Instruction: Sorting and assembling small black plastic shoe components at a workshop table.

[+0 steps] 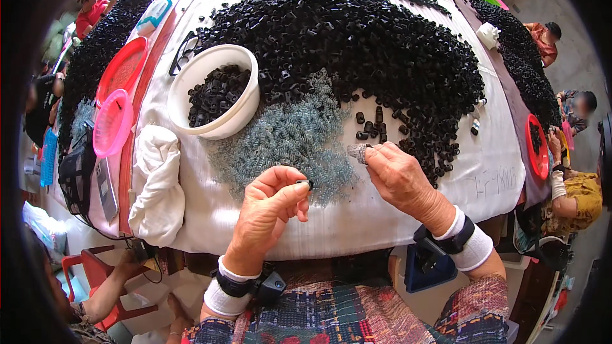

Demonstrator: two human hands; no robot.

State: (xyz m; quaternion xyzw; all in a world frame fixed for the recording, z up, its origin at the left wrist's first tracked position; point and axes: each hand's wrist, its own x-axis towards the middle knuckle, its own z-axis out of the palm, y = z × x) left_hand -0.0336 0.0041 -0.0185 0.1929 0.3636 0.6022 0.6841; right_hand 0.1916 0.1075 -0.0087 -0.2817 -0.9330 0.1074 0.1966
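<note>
My left hand [271, 207] pinches a small black plastic piece [305, 184] between thumb and forefinger, just above the near table edge. To its right, my right hand [398, 175] holds a small grey metal spring [357, 151] at its fingertips. Both hands hover over a spread of pale grey springs [287, 137] on the white cloth [357, 216]. Beyond the springs lies a large heap of small black plastic pieces [363, 38]. A few loose black pieces [373, 124] lie just above my right hand.
A white bowl [220, 124] partly filled with black pieces stands left of the springs. A crumpled white cloth [156, 181], a pink basket [113, 122] and a red basket [121, 69] lie at the left. Other people sit around the table edges; a red basket [537, 146] is at the right.
</note>
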